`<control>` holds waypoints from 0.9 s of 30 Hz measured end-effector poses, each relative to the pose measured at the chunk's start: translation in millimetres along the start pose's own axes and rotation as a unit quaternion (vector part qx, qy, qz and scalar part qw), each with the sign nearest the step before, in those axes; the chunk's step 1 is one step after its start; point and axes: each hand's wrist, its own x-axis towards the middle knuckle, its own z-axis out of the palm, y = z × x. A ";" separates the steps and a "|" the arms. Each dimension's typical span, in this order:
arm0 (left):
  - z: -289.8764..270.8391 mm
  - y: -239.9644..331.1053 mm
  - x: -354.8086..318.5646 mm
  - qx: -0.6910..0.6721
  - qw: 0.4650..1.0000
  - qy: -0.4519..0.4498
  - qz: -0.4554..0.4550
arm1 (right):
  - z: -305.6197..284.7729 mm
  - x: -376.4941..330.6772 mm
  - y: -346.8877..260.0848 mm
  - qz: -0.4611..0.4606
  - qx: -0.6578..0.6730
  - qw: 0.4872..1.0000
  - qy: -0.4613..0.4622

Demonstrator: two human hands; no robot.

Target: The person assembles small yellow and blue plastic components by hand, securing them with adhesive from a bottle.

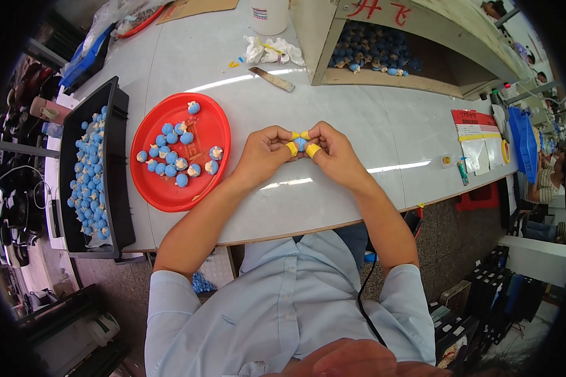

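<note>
The left hand (264, 152) and right hand (337, 155) meet over the gray table (283, 196), thumbs and fingers pinching a small blue piece (300, 144) between them, mostly hidden by the fingertips. Yellow wraps (312, 150) cover several fingertips on both hands.

Left of the grip lies a round red plate (154, 190) with loose blue balls (182, 181), many with cream-colored bits on them. Farther left, past the plate, a black crate (122, 210) holds many more such balls.

Beyond the grip, slightly to its left, lie a flat scraper (272, 79) and, just past it, crumpled white tissue (273, 52). Beyond and to the right stands an open-fronted cabinet (314, 31) with a heap of darker blue balls (371, 47) inside. Well right of the grip are a small jar (446, 161) and a red-and-white sheet (475, 125).
</note>
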 end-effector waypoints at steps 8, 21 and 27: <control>1.5 -1.0 -0.4 0.006 1.000 0.010 -0.014 | 2.4 -0.9 2.4 -0.008 -0.010 1.000 0.016; 7.6 15.1 -0.4 0.017 0.997 0.025 -0.076 | 3.5 -0.6 -7.9 0.024 0.011 0.999 0.030; 4.2 18.0 -0.4 0.021 0.996 0.003 -0.085 | 1.2 -0.3 -9.0 0.031 0.019 0.999 0.019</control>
